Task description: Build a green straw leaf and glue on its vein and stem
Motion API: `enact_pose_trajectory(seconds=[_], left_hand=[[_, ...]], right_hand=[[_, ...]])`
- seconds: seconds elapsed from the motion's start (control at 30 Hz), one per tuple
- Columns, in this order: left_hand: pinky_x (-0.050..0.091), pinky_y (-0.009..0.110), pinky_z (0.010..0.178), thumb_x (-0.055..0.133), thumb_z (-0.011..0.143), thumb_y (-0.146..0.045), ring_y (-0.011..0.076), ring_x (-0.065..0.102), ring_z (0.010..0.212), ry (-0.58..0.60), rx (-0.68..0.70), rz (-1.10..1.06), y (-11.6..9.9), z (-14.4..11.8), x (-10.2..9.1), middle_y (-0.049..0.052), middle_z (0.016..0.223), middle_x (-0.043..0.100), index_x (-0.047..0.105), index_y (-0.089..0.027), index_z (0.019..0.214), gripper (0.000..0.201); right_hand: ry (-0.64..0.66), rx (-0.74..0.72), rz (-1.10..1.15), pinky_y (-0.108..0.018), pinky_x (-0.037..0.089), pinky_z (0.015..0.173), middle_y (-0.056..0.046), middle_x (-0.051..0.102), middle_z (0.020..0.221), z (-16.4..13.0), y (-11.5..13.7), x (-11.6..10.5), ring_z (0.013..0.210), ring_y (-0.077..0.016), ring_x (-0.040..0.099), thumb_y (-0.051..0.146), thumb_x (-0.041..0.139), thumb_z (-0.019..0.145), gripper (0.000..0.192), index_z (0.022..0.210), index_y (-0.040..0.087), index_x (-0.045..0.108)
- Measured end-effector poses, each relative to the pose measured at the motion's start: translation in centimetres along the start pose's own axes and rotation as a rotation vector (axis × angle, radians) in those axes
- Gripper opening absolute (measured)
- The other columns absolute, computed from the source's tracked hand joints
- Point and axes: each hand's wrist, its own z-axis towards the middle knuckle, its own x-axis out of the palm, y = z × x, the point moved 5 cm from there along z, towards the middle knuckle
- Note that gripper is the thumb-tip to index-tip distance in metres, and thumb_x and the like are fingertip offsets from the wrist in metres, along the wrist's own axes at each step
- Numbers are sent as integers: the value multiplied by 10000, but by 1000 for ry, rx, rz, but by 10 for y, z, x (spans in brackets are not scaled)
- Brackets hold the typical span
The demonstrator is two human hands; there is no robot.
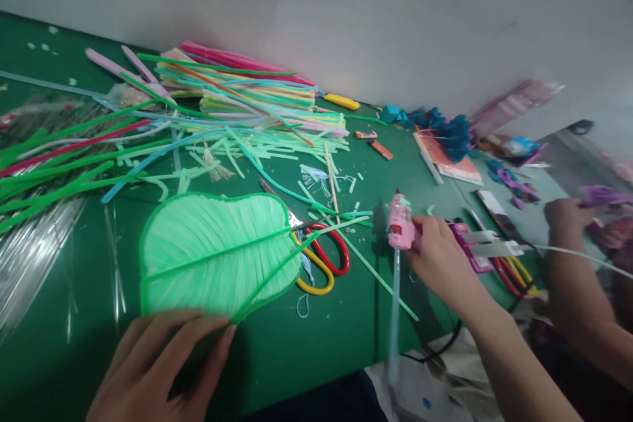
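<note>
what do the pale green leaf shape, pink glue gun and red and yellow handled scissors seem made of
Pale green leaf shape: perhaps fuzzy chenille, judging by its fine strands. Pink glue gun: likely hard plastic; smooth, moulded body. Scissors: greyish sheen suggests metal blades; glossy handles look plastic.

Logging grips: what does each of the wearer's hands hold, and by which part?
The left hand holds the green leaf shape by its near edge; the right hand grips the pink glue gun by its handle.

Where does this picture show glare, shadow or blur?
Head view: streaky glare on the clear strips at left; a shadow on the green table left of the pink glue gun; blur on the purple piece at far right.
</note>
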Motion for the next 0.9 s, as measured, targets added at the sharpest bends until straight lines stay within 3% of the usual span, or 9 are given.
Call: enact_pose_trajectory(seconds=[0.1, 0.17, 0.23, 0.33, 0.43, 0.5, 0.6, 0.8, 0.9], left_hand=[[449, 350, 829, 651, 936, -345, 190, 583, 906, 38, 34, 7, -1, 1, 0, 20, 970, 643, 702, -275, 1042, 137], [448, 347, 834, 638, 945, -339, 187, 579, 909, 52, 55, 9, -2, 2, 1, 20, 984, 630, 703, -286, 1074, 153], [447, 347, 846, 630, 951, -327, 185, 578, 912, 66, 70, 7, -2, 2, 1, 20, 994, 626, 703, -291, 1089, 161], [443, 346, 855, 612, 962, -306, 183, 573, 907, 86, 71, 10, -2, 3, 1, 20, 1004, 627, 703, -290, 1087, 157], [441, 342, 859, 592, 972, -320, 184, 571, 913, 100, 76, 16, -3, 3, 0, 19, 1000, 629, 705, -292, 1083, 160], [444, 338, 857, 590, 972, -330, 185, 571, 917, 101, 77, 21, -3, 4, -1, 19, 1000, 629, 705, -295, 1084, 164], [450, 329, 835, 594, 968, -338, 186, 569, 921, 104, 60, 28, -5, 5, -2, 21, 999, 626, 702, -295, 1076, 159], [446, 365, 845, 538, 986, -420, 205, 595, 919, 155, 91, 110, -16, 14, -1, 4, 975, 676, 713, -296, 1028, 218], [436, 381, 844, 507, 999, -419, 212, 609, 921, 176, 98, 143, -21, 21, 2, -2, 982, 693, 710, -295, 1026, 240]], right_hand=[[51, -78, 9, -586, 524, 889, -225, 637, 1096, -7, 5, -4, 1077, -423, 618, 253, 559, 808, 359, 1139, 125, 604], [53, -119, 21, -649, 486, 956, -237, 594, 1267, -11, 23, -17, 1207, -443, 560, 287, 523, 881, 429, 1282, 141, 560], [56, -190, 81, -556, 453, 1083, -161, 525, 1428, -11, 54, -32, 1337, -349, 495, 328, 489, 967, 480, 1433, 218, 448], [155, -406, 402, -422, 470, 1113, -77, 453, 1534, -5, 113, -43, 1391, -249, 473, 376, 628, 951, 630, 1513, 328, 347], [241, -514, 627, -341, 524, 1038, -61, 577, 1437, 6, 149, -41, 1262, -201, 599, 321, 694, 922, 598, 1461, 305, 437], [269, -516, 743, -281, 573, 891, -32, 721, 1209, 14, 158, -37, 1029, -163, 707, 269, 685, 931, 354, 1276, 261, 610], [252, -510, 864, -245, 565, 738, 1, 771, 927, 20, 161, -39, 821, -134, 723, 239, 685, 929, 65, 981, 217, 718], [231, -576, 991, -246, 574, 806, -33, 788, 989, 16, 166, -59, 926, -148, 738, 166, 680, 920, 84, 925, 198, 758], [244, -521, 987, -204, 571, 723, -21, 805, 922, 15, 165, -54, 831, -131, 755, 151, 685, 911, 87, 945, 184, 757]])
